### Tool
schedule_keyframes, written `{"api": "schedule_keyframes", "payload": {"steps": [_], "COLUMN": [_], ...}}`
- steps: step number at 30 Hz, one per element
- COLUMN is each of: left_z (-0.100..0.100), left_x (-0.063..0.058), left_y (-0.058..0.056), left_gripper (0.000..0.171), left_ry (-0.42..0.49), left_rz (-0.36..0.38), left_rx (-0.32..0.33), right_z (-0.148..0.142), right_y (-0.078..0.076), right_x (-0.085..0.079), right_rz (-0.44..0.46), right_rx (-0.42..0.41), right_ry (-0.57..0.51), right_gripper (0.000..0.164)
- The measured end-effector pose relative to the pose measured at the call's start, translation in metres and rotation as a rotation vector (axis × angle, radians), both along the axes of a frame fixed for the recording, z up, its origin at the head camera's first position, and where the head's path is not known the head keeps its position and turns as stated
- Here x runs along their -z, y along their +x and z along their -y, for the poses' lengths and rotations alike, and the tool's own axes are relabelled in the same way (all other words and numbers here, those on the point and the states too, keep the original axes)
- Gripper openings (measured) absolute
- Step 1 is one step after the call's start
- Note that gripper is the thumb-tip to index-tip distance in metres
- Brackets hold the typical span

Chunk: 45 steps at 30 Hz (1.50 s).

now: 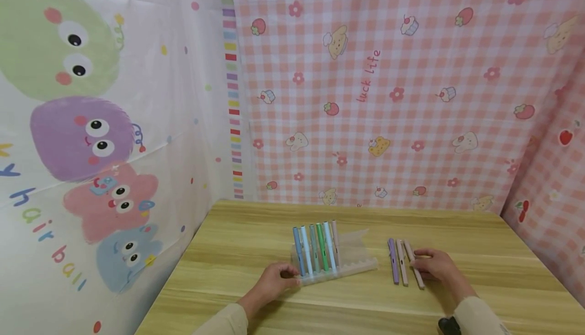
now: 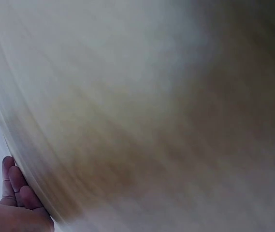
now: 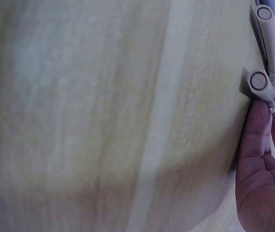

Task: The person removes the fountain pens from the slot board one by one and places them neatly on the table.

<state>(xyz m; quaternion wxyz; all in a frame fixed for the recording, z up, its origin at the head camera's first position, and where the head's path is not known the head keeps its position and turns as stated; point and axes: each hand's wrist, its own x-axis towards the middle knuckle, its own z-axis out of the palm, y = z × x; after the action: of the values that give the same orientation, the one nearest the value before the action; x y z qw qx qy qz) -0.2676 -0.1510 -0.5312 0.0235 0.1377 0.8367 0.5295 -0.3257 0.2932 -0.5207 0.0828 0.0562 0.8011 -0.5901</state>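
Observation:
A clear plastic pen stand (image 1: 358,265) stands on the table, with several pens leaning upright in the slots of its left part: blue, light blue, grey-green, a green pen (image 1: 323,248) and, last, a pale pink one. My left hand (image 1: 274,281) grips the stand's left end between thumb and fingers. To the right of the stand lie a purple pen (image 1: 394,264) and a pale pink pen (image 1: 402,264), side by side. Beyond them, my right hand (image 1: 439,265) pinches another pale pink pen (image 1: 418,277); in the right wrist view this pen (image 3: 259,82) shows its round end at my fingertips.
Everything rests on a wood-grain table (image 1: 338,309). A pink checked curtain (image 1: 388,122) hangs behind it, and a white printed sheet (image 1: 178,96) hangs at the left. Near my right sleeve lies a small black object (image 1: 449,326), partly hidden.

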Motion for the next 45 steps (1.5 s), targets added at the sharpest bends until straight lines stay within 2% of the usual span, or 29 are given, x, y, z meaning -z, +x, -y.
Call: {"api": "schedule_keyframes", "payload": {"steps": [10, 23, 38, 45], "left_z": [0.000, 0.000, -0.001, -0.001], "left_x": [0.001, -0.002, -0.003, -0.003], "left_y": [-0.001, 0.001, 0.000, 0.000], "left_gripper": [0.013, 0.013, 0.014, 0.013], "left_ry": [-0.004, -0.004, -0.004, -0.017], "left_rz": [-0.001, -0.006, 0.000, 0.011], "left_rx": [-0.002, 0.003, -0.003, -0.011], "right_z": [0.002, -0.004, -0.002, 0.004], "right_y": [0.003, 0.003, -0.001, -0.003], "right_x": [-0.001, -0.005, -0.016, -0.020], "right_rz": [-0.001, 0.024, 0.017, -0.027], "right_rx": [-0.009, -0.056, 0.015, 0.017], "right_ry": [-0.054, -0.039, -0.004, -0.022], "right_gripper": [0.057, 0.061, 0.057, 0.055]}}
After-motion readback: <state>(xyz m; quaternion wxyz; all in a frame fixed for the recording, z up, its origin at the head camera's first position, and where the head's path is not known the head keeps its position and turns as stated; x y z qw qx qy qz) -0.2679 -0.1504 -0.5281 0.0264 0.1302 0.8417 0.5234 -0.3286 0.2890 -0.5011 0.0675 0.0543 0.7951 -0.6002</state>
